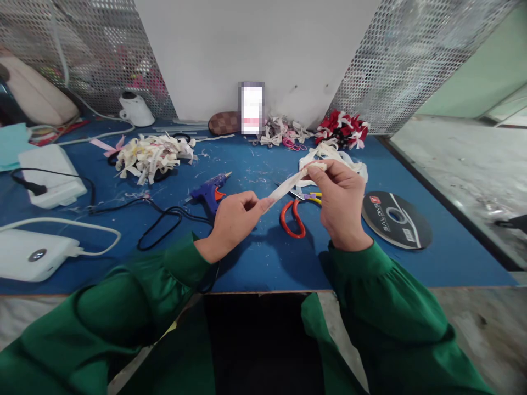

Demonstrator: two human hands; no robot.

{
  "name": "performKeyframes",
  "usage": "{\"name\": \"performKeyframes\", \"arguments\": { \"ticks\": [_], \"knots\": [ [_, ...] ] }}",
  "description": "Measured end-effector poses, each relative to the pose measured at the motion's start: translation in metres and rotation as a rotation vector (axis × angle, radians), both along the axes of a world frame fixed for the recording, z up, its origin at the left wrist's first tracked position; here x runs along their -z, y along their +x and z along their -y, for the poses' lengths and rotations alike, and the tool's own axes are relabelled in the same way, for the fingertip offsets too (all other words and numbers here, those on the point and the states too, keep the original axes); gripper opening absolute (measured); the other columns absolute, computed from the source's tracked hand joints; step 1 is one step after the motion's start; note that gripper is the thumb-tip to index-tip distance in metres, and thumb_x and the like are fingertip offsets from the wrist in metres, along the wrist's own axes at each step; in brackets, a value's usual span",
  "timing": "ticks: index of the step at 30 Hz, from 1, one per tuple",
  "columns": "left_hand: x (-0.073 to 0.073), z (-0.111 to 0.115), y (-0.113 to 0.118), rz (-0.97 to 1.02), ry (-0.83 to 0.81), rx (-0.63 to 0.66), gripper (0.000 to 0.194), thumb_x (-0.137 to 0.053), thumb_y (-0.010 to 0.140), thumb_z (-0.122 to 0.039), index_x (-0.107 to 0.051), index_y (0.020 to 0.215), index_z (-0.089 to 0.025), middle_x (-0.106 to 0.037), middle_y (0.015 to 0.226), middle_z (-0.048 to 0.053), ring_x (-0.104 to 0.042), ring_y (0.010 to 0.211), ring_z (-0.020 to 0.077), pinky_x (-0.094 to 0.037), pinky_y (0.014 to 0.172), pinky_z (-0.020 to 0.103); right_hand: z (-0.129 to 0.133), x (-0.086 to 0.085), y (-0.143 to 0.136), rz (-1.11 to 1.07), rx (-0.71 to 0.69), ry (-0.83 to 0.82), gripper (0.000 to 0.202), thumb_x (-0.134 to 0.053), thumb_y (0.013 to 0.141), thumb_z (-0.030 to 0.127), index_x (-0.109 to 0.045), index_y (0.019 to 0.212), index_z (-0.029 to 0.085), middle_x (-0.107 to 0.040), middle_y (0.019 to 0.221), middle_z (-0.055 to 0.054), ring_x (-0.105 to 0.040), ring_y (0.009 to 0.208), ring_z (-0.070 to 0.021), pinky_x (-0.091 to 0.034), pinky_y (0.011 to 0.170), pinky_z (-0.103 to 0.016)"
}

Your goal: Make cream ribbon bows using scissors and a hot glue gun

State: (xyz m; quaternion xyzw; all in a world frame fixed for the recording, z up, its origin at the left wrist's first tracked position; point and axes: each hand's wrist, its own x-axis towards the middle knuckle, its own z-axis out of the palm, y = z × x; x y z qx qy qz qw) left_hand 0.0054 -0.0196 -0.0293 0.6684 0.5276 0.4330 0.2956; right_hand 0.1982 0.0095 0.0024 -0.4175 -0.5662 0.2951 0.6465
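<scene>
A cream ribbon point(286, 187) stretches at a slant between my two hands above the blue table. My left hand point(235, 222) pinches its lower end between thumb and fingers. Higher and to the right, my right hand point(341, 200) is closed on the other end, where the ribbon looks folded. Below the ribbon lie red-handled scissors point(293, 219), and a tool with yellow and purple handles point(312, 197) is partly behind my right hand. More cream ribbon point(357, 166) lies in loops behind that hand. A blue glue gun point(208, 192) rests beyond my left hand.
The blue table point(263, 269) holds a ribbon spool point(397, 219) at right and a pile of cream bows point(152, 156) at left. Grey bows point(284, 131), red bows point(342, 129) and an upright phone point(251, 107) are at the back. Cables and a white power bank point(37, 255) lie left.
</scene>
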Motion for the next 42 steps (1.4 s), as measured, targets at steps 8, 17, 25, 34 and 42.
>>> {"name": "performKeyframes", "arguments": {
  "ticks": [8, 17, 25, 34, 42],
  "knots": [
    [-0.006, 0.002, 0.007, 0.326, -0.055, 0.167, 0.023, -0.067, 0.087, -0.039, -0.056, 0.084, -0.019, -0.067, 0.079, 0.003, -0.064, 0.076, 0.0159, -0.050, 0.071, 0.029, 0.006, 0.001, -0.008, 0.100, -0.103, -0.068, 0.007, -0.069, 0.084, 0.028, -0.071, 0.080, 0.023, -0.068, 0.073, 0.000, -0.063, 0.072, -0.0162, -0.053, 0.071, -0.033],
    [-0.008, 0.005, 0.008, 0.156, 0.021, 0.106, 0.027, -0.072, 0.076, -0.016, -0.051, 0.091, -0.023, -0.042, 0.066, -0.007, -0.038, 0.057, 0.0105, -0.033, 0.055, 0.026, 0.007, 0.009, -0.010, 0.108, -0.151, -0.091, 0.008, -0.069, 0.085, 0.028, -0.072, 0.082, 0.022, -0.069, 0.075, 0.000, -0.063, 0.072, -0.0159, -0.050, 0.071, -0.032],
    [-0.010, 0.006, 0.008, 0.105, 0.088, 0.097, 0.021, -0.072, 0.082, -0.028, -0.052, 0.085, -0.023, -0.046, 0.066, -0.006, -0.039, 0.056, 0.0104, -0.031, 0.055, 0.026, 0.006, 0.011, -0.009, 0.133, -0.145, -0.094, 0.010, -0.068, 0.086, 0.030, -0.071, 0.081, 0.021, -0.069, 0.074, 0.000, -0.062, 0.070, -0.0155, -0.050, 0.070, -0.031],
    [-0.013, 0.007, 0.006, 0.133, 0.123, 0.068, 0.022, -0.061, 0.091, -0.031, -0.051, 0.074, -0.021, -0.050, 0.066, -0.003, -0.039, 0.056, 0.0109, -0.033, 0.054, 0.027, 0.006, 0.012, -0.011, 0.083, -0.151, -0.085, 0.007, -0.068, 0.086, 0.026, -0.072, 0.082, 0.022, -0.068, 0.073, 0.001, -0.062, 0.071, -0.0151, -0.049, 0.070, -0.031],
    [-0.004, 0.001, 0.005, 0.265, 0.036, 0.007, 0.023, -0.068, 0.085, -0.032, -0.053, 0.072, -0.019, -0.057, 0.069, -0.001, -0.042, 0.058, 0.0105, -0.034, 0.054, 0.026, 0.008, 0.010, -0.011, 0.071, -0.172, -0.092, 0.007, -0.069, 0.086, 0.025, -0.073, 0.082, 0.021, -0.069, 0.072, 0.001, -0.062, 0.071, -0.0148, -0.049, 0.069, -0.030]
  ]
}}
